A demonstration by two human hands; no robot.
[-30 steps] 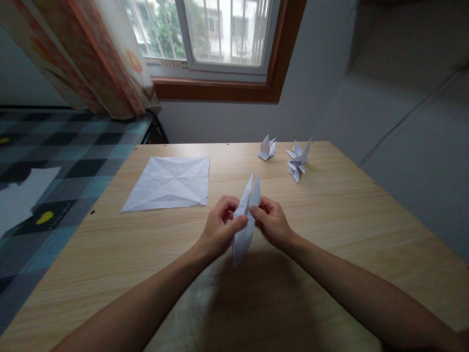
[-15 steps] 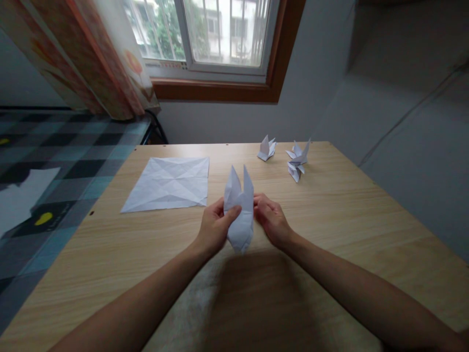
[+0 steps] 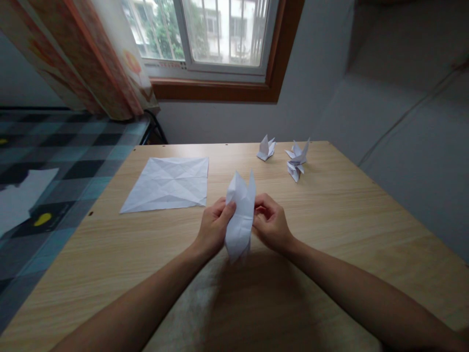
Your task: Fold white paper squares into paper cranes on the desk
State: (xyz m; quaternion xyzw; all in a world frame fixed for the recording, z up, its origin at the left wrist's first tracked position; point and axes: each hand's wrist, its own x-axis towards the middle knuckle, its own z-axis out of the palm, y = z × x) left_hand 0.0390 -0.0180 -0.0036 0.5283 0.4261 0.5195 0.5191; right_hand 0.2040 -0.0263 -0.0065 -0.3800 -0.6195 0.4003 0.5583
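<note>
A folded piece of white paper with two upright points at its top is held over the middle of the wooden table. My left hand grips its left side, thumb flat on the front and fingers behind. Against the right edge of the paper is my right hand, its fingers curled in a pinch. The tips of those fingers are partly hidden by the paper's edge. Beyond my left hand lies a flat, creased sheet of white paper.
Small folded white paper shapes stand at the table's back right: one shape nearer the middle, and a cluster further right. Left of the wooden table is a checkered cloth with torn white paper on it. A window is behind.
The folded paper has turned in my left hand, its right side now seen more edge-on, and its lower end has dropped slightly. My right fingers have closed in at its right edge.
</note>
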